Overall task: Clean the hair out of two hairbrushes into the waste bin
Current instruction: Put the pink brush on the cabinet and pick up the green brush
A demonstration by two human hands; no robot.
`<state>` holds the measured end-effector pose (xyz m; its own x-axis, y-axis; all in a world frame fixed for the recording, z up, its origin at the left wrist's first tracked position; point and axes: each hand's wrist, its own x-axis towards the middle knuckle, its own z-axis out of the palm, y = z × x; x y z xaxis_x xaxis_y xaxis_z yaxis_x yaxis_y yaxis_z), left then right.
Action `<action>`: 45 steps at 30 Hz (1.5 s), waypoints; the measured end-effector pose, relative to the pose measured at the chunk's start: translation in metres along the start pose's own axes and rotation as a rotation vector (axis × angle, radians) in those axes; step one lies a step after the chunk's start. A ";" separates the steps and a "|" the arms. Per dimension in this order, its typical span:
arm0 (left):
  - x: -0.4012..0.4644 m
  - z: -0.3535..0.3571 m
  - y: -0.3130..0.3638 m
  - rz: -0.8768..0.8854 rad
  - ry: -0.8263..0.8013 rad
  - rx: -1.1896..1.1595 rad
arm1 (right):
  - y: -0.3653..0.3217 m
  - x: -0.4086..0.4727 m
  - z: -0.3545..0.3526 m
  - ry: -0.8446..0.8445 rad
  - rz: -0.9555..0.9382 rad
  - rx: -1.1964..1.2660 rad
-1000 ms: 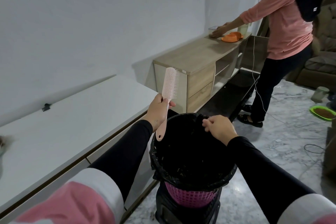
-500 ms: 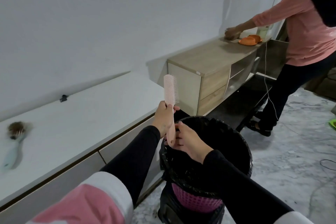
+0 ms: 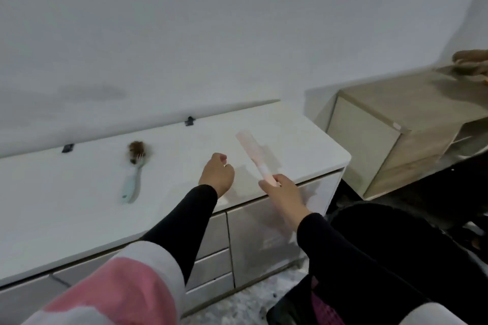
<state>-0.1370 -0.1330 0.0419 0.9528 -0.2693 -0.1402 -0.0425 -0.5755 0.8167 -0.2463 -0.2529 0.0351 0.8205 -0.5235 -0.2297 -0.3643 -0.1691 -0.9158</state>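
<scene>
My right hand [image 3: 284, 192] grips the handle of a pink hairbrush [image 3: 253, 152], whose head points away over the white cabinet top [image 3: 79, 192]. My left hand [image 3: 217, 174] hovers over the cabinet just left of the pink brush, fingers loosely curled, holding nothing. A light blue hairbrush [image 3: 134, 174] lies on the cabinet top to the left, its head covered with a clump of brown hair. The waste bin [image 3: 324, 306], pink with a black liner, shows only partly at the bottom right, mostly behind my right sleeve.
The white cabinet has drawers along its front [image 3: 211, 258]. A wooden sideboard [image 3: 396, 124] stands to the right, where another person's hand [image 3: 472, 60] rests at the frame edge. Two small black clips [image 3: 189, 121] sit by the wall. Marble floor lies below.
The pink brush passed from my left hand to my right hand. My view swung left from the bin to the cabinet, and both hands moved out over its top.
</scene>
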 end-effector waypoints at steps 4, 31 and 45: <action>0.032 -0.039 -0.050 -0.043 0.045 0.220 | -0.020 0.030 0.054 -0.065 -0.127 -0.156; 0.085 -0.070 -0.133 0.144 0.101 0.657 | -0.046 0.119 0.205 0.081 -0.170 -0.751; 0.063 -0.152 -0.156 0.211 0.508 0.497 | -0.074 0.086 0.239 -0.081 -0.426 -0.660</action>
<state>-0.0253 0.0571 -0.0096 0.9258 -0.0917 0.3668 -0.2566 -0.8649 0.4313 -0.0437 -0.0857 0.0048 0.9683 -0.2446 0.0504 -0.1772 -0.8151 -0.5516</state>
